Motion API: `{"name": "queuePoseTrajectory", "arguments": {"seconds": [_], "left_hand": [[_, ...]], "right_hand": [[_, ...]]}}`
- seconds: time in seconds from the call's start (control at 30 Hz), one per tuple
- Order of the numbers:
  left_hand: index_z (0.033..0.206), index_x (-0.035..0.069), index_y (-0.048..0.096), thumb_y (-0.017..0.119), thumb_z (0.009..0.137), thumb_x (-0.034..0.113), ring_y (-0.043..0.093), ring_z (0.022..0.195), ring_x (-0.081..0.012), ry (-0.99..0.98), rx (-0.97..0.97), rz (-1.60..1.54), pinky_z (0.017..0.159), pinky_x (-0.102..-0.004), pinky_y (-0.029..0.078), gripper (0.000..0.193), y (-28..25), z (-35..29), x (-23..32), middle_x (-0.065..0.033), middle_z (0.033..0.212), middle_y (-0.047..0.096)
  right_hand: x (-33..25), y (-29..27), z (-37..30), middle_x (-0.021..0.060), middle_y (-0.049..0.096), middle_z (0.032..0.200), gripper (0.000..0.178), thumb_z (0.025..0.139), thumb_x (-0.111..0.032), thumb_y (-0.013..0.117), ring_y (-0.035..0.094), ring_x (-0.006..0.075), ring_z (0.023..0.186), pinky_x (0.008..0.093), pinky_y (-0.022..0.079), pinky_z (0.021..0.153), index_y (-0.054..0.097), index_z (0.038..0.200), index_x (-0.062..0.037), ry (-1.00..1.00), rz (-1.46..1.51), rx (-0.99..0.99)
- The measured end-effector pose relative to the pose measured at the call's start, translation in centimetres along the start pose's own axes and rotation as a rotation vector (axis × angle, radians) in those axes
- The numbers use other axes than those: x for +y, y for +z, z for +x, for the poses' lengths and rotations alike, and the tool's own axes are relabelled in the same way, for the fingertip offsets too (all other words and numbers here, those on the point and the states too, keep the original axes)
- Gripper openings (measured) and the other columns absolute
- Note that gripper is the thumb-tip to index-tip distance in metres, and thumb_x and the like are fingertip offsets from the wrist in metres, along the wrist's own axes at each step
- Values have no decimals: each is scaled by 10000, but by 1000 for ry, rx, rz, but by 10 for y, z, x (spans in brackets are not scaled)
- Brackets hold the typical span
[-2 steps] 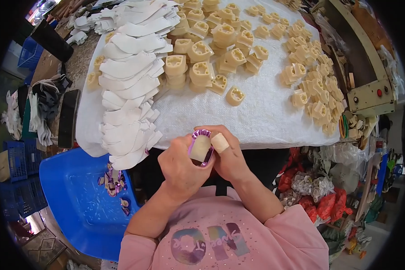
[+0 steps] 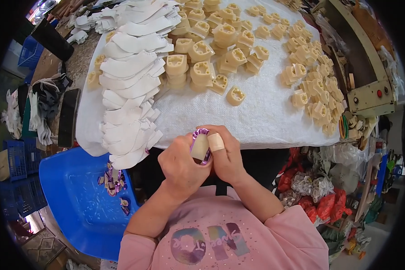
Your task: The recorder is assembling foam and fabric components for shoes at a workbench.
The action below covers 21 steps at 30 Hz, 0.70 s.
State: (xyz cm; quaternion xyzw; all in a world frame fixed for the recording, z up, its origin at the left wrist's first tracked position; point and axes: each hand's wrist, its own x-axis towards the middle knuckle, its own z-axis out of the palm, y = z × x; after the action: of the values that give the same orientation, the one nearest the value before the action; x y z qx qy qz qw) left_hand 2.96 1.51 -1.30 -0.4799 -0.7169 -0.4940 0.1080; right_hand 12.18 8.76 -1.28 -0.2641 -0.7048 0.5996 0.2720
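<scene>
Just off the near edge of the table, both hands hold a cream block shoe heel (image 2: 200,147) wrapped at its rim in shiny purple material, with pleats gathered at the far end. My left hand (image 2: 179,164) is closed around its left and near side. My right hand (image 2: 230,157) grips the right side, its fingers curled behind. The right thumb, bound with beige tape (image 2: 216,141), presses on the purple rim. Ahead on the table stand several bare cream heels (image 2: 235,96). A long row of overlapping white strips (image 2: 129,83) lies to their left.
White woven sheeting (image 2: 256,121) covers the table. More small cream heels (image 2: 319,94) are heaped at the right. A blue plastic tub (image 2: 81,207) at lower left holds several purple-wrapped pieces (image 2: 114,180). Red and clear bags (image 2: 328,204) lie at lower right. A phone (image 2: 69,118) rests at the left.
The taped right thumb has shifted slightly left and inward over the heel's rim, and the heel has turned a little. The left hand has hardly moved.
</scene>
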Motion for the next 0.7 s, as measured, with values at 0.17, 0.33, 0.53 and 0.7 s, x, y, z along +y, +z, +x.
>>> {"name": "queuePoseTrajectory", "arguments": {"seconds": [0.17, 0.33, 0.53, 0.7], "left_hand": [[916, 8, 507, 801, 631, 114, 612, 574, -184, -104, -54, -121, 514, -272, 486, 423, -1, 2, -7, -108, 724, 595], [938, 10, 498, 726, 744, 118, 589, 680, -90, -739, -289, -965, 595, -243, 479, 318, -18, 6, -10, -89, 778, 614], [918, -2, 554, 663, 836, 150, 532, 695, -67, -219, -497, -485, 608, -224, 427, 204, -31, 13, -23, -33, 773, 573], [896, 6, 585, 697, 818, 188, 482, 660, -66, -481, -254, -872, 597, -212, 394, 227, -45, 0, -21, -18, 758, 553]], "right_hand": [[3, -3, 2, 99, 579, 1080, 306, 939, -202, 482, 566, 193, 950, 305, 444, 812, 511, 1171, -5, 95, 111, -58], [9, -18, 21, 74, 457, 1109, 343, 927, -251, 524, 439, 165, 955, 287, 366, 859, 510, 1171, -10, -190, 235, -331], [4, -16, 22, 109, 492, 961, 246, 883, -234, 582, 460, 252, 895, 340, 380, 807, 520, 998, -25, -256, -13, -189], [-14, -2, 23, 129, 492, 865, 266, 840, -245, 624, 447, 294, 825, 373, 377, 738, 500, 927, -27, -460, -271, -192]]}}
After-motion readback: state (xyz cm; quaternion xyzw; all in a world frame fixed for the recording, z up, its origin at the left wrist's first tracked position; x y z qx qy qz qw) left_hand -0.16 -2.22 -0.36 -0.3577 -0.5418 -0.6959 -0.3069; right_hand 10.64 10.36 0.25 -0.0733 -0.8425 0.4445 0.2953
